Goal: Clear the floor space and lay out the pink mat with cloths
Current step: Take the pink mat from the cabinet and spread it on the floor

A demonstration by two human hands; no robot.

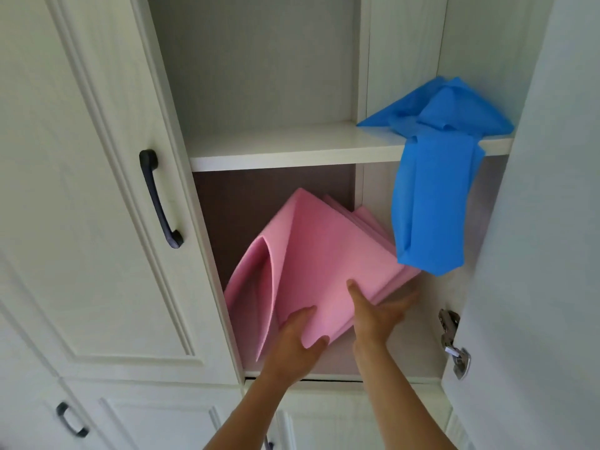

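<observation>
A folded pink mat [321, 254] leans tilted in the lower compartment of an open white cabinet. My left hand [300, 339] grips its lower front corner, fingers wrapped round the edge. My right hand [376, 311] holds the mat's right side, thumb on top and fingers underneath. A blue cloth [431, 177] lies bunched on the upper shelf [276, 147] at the right, with a long part hanging down over the shelf edge in front of the mat's right corner.
The cabinet's right door [545, 222] stands open with a metal hinge [453, 342] near my right hand. A closed door with a dark handle [160, 199] is on the left. More closed doors lie below.
</observation>
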